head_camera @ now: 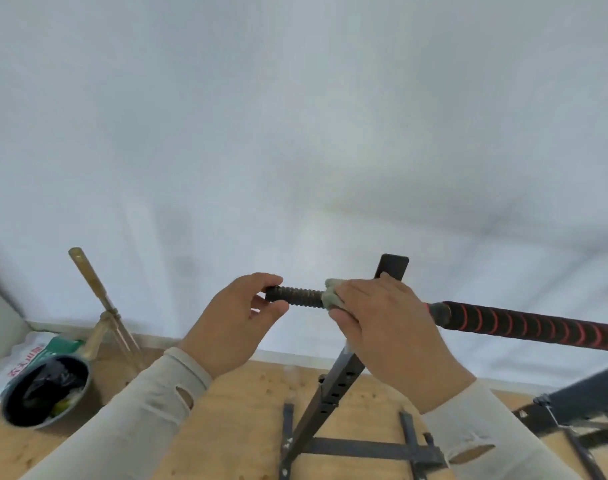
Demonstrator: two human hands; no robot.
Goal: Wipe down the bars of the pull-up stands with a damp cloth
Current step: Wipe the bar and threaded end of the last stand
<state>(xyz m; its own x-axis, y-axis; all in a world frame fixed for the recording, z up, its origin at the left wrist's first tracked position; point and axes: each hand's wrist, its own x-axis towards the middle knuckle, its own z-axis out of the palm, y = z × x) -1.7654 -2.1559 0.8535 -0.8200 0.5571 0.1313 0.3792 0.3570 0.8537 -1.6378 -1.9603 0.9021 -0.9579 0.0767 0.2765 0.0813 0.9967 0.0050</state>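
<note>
Right hand (pixel 385 327) grips cloth (pixel 330 295) wrapped on bar (pixel 295 296) beside black upright (pixel 333 386); left hand (pixel 236 323) pinches bar's ribbed end, thumb and fingers curled round it; bin (pixel 43 393) on floor far left

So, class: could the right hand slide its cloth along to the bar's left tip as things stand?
Probably not all the way: the left hand pinches the bar at that tip, blocking the cloth held by the right hand.
</note>
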